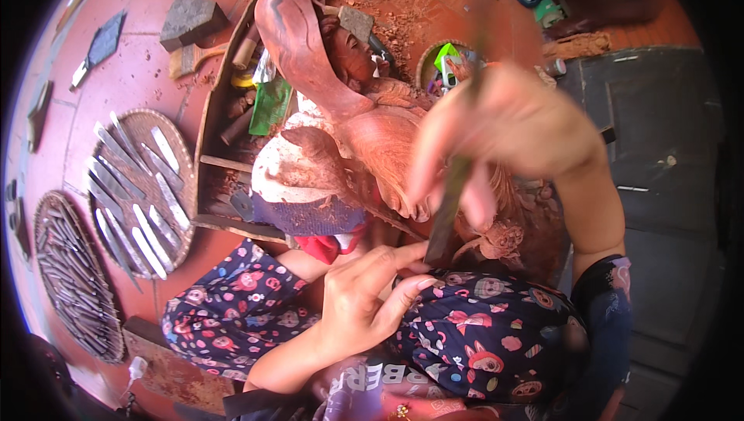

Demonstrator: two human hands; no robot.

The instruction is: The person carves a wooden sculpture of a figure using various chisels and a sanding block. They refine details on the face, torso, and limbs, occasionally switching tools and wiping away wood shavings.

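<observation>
A long, thin, dark flat bar (449, 208) runs upward from my left hand past my right hand, its upper part smeared by motion. At its lower end my left hand (368, 289) is closed, with the thumb and index finger by the tip. My right hand (515, 130) is blurred and curls round the bar higher up. Beneath both hands lies a reddish carved wooden figure (376, 130) with a hooded head and fine grooved lines. A whitish cloth (293, 165) with wood dust on it sits against the figure's left side.
Left stand two round woven trays, one with flat blades (139, 188), one with several slim tools (74, 281). An open wooden box (203, 150) is beside the figure. A grey block (192, 22) and brush (194, 60) lie on the tiled floor. Dark panels (659, 188) are at right.
</observation>
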